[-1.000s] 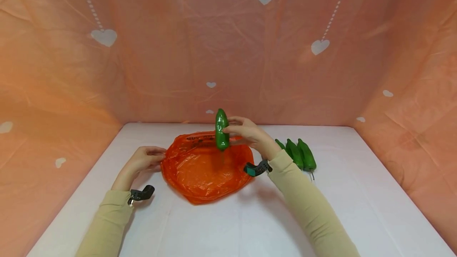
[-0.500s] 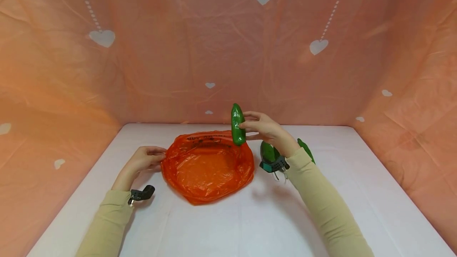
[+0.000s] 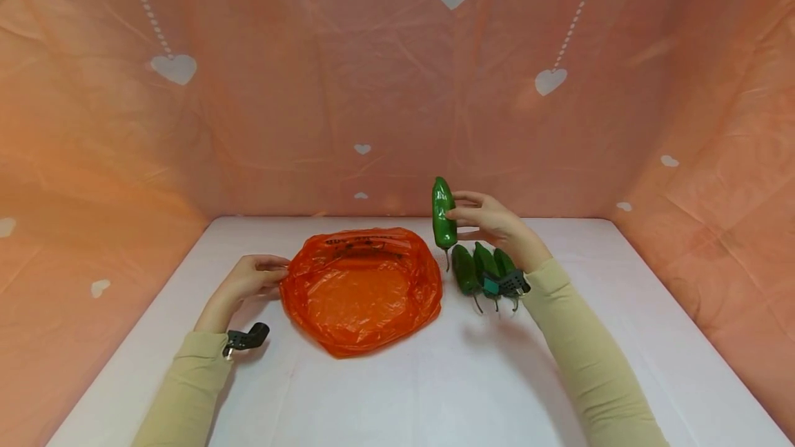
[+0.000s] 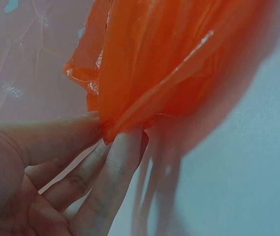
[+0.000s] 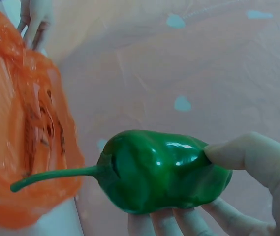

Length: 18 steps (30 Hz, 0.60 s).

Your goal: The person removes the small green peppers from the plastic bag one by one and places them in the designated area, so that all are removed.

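My right hand (image 3: 493,221) holds a glossy green pepper (image 3: 444,216) upright above the table, its stem hanging down. Thumb on one side and fingers on the other grip it in the right wrist view, where the long stem (image 5: 56,176) points left. At the left rim of an orange plastic bag (image 3: 357,336), my left hand (image 3: 250,276) pinches a fold of the film between thumb and fingers (image 4: 103,187). The bag stands with its mouth spread wide and dark print on its far side. Below the right hand, three more green peppers (image 3: 464,271) lie in a row, partly covered by the wrist camera.
A white cloth covers the table (image 3: 348,399). Orange hanging fabric (image 3: 397,123) with pale hearts encloses it at the back and both sides. A black wrist camera (image 3: 247,336) sits on the left forearm, another (image 3: 506,283) on the right.
My right hand has moved right with the pepper, from over the bag to above the row of peppers. The left hand stays at the bag's rim.
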Tool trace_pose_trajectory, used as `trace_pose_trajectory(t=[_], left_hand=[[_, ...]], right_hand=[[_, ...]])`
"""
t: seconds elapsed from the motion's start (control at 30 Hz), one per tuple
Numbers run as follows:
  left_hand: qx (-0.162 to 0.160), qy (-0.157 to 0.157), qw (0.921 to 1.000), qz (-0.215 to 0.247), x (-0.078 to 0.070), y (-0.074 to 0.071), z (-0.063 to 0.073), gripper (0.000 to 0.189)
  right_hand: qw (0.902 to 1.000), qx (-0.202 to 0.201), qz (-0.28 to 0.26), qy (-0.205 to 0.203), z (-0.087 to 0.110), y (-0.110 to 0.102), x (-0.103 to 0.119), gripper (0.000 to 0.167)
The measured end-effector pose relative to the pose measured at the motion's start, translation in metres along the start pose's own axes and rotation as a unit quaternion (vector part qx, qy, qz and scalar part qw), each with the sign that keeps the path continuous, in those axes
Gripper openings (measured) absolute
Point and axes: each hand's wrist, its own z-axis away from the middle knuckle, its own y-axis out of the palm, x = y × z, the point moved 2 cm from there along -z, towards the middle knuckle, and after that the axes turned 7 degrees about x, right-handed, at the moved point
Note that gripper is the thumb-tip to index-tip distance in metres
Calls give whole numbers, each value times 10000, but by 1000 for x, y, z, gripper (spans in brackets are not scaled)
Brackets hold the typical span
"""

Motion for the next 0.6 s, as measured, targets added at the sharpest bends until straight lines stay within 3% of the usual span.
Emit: trace_pose_trajectory(t=[0.6], left_hand=[[-6, 190, 9998, -116, -1, -1, -2, 39]], right_hand=[[9971, -501, 440, 372, 37, -68, -28, 64]])
